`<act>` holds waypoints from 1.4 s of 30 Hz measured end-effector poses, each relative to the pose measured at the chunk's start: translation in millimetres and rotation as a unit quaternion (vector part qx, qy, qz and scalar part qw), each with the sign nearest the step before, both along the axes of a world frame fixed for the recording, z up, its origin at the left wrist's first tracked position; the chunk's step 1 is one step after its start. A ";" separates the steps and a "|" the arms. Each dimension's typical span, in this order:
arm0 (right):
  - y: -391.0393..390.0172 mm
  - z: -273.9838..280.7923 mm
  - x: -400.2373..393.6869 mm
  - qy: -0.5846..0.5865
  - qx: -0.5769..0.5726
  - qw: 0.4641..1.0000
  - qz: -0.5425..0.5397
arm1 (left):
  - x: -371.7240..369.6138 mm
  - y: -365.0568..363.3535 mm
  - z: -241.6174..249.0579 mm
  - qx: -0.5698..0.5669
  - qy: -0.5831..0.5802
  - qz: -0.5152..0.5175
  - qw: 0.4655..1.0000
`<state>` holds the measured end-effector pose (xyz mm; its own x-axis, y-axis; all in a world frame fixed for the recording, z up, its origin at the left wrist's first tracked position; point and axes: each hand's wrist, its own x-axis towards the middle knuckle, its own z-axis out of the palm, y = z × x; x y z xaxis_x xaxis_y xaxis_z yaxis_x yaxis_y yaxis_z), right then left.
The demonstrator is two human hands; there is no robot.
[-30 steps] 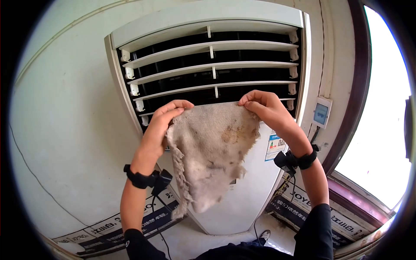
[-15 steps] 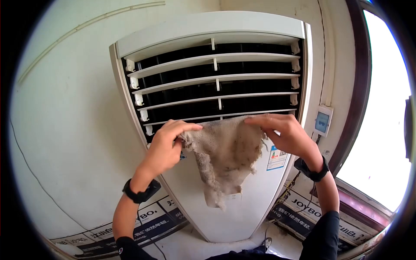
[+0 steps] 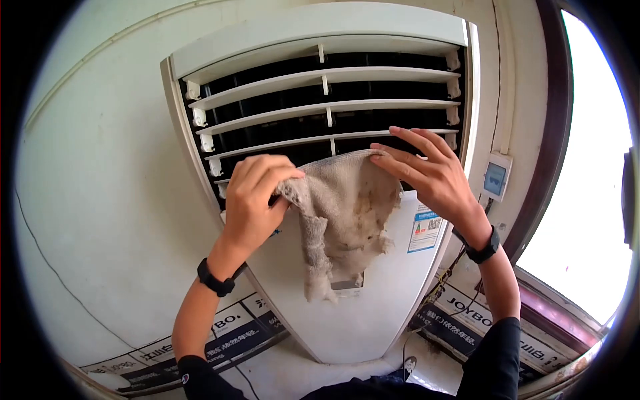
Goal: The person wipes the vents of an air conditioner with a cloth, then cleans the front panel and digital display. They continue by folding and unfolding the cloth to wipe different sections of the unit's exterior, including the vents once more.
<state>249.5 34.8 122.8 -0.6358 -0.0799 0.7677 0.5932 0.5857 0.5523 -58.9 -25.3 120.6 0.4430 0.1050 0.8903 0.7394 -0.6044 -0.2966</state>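
A worn, stained grey-beige cloth (image 3: 347, 200) with ragged edges hangs between my two hands, in front of a tall white floor-standing air conditioner (image 3: 373, 327). My left hand (image 3: 257, 200) is closed on the bunched left corner. My right hand (image 3: 430, 173) pinches the upper right corner between thumb and finger, its other fingers stretched out. Behind the cloth's top edge run the white horizontal louvres (image 3: 267, 125) of the air outlet, with dark gaps between them. The lower louvres are partly hidden by the cloth and hands.
An energy label (image 3: 424, 232) sticks to the unit's right front. On the wall to the right is a small breaker box (image 3: 497, 177), beside a bright window (image 3: 593, 167). Cables (image 3: 447, 283) hang at the lower right. Printed boards (image 3: 227, 333) line the wall's foot.
Both hands have risen with the cloth, bringing its top edge higher across the louvres. My right hand's fingers have spread more. The view has shifted slightly.
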 end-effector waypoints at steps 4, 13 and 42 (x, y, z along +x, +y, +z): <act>9.8 -12.4 1.3 0.026 0.005 0.999 0.029 | 3.7 6.2 -1.3 -0.039 -0.028 -0.035 0.998; 14.4 -5.4 -25.8 0.154 -0.118 0.972 0.130 | 5.8 23.9 -1.3 -0.052 -0.063 0.032 0.996; 55.5 12.6 -36.1 0.085 -0.441 0.874 -0.183 | -20.0 36.4 31.4 -0.437 -0.111 0.212 0.867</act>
